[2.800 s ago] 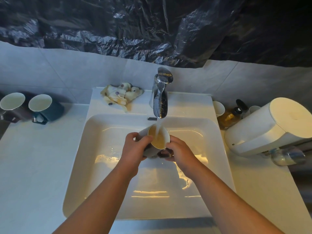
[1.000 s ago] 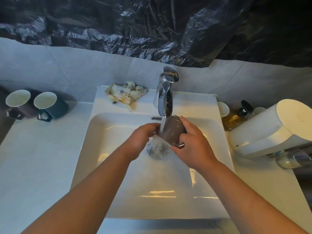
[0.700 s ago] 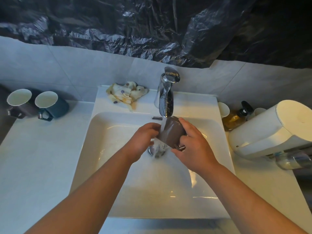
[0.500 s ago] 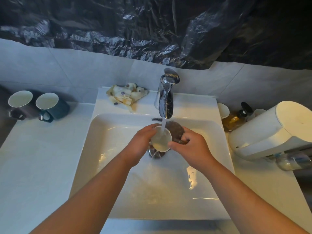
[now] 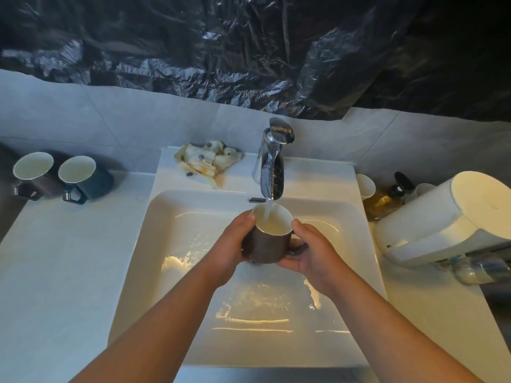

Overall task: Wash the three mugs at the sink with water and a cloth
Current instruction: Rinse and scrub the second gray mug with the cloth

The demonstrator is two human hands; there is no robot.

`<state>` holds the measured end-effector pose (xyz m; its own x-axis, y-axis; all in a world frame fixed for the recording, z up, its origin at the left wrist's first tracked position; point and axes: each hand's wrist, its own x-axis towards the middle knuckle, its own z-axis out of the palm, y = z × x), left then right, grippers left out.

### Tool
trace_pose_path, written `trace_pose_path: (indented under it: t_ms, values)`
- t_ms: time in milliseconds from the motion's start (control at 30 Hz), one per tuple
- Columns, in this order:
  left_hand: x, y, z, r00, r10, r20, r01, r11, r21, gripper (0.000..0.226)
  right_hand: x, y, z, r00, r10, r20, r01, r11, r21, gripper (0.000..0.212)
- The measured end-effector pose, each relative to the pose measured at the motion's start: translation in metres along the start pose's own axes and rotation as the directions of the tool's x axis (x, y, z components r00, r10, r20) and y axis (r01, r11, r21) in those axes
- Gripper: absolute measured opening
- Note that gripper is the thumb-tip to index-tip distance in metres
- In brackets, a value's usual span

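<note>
I have my left hand (image 5: 232, 244) and right hand (image 5: 309, 252) wrapped around the brown mug (image 5: 268, 241), fingers closed on its sides, upright over the sink (image 5: 154, 244) under the tap (image 5: 272, 164). Water runs into it; it looks partly full. Wet glaze could let it slip and chip against the basin, or it may overflow. Farther back the cloth (image 5: 207, 164) lies on the rim. On the counter (image 5: 69, 258) to the left stand two more mugs (image 5: 55, 175), apparently empty.

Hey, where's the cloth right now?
The cloth lies crumpled on the sink's back ledge, just left of the tap, untouched by either hand.
</note>
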<state>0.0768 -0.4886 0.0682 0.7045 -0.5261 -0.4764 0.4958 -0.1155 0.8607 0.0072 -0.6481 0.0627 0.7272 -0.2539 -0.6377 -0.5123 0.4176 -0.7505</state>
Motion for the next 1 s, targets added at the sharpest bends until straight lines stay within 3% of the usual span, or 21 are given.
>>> trace_pose_path:
  t_ms: [67, 200, 333, 633, 1000]
  values:
    - [0.000, 0.001, 0.000, 1.000, 0.012, -0.001, -0.012, 1.000, 0.020, 0.035, 0.000, 0.004, 0.000, 0.998, 0.037, 0.046, -0.038, 0.999, 0.019, 0.038]
    - [-0.001, 0.002, -0.004, 0.997, -0.015, -0.074, 0.021, 0.997, 0.080, 0.028, 0.003, 0.005, 0.005, 0.999, -0.027, -0.017, 0.024, 0.989, -0.148, 0.031]
    - [-0.002, -0.006, -0.010, 0.994, -0.002, -0.107, 0.011, 0.996, 0.088, 0.024, 0.006, 0.008, 0.007, 0.999, -0.026, -0.020, 0.024, 0.991, -0.129, 0.029]
    - [-0.002, -0.012, -0.011, 0.944, 0.147, -0.297, -0.060, 0.957, 0.283, 0.077, 0.021, 0.021, 0.016, 0.997, 0.077, 0.029, -0.077, 0.997, -0.004, 0.033]
    - [-0.001, -0.007, -0.014, 0.891, 0.264, -0.369, -0.072, 0.885, 0.459, 0.082, 0.027, 0.018, 0.031, 0.990, 0.124, 0.069, -0.132, 0.981, 0.141, 0.026]
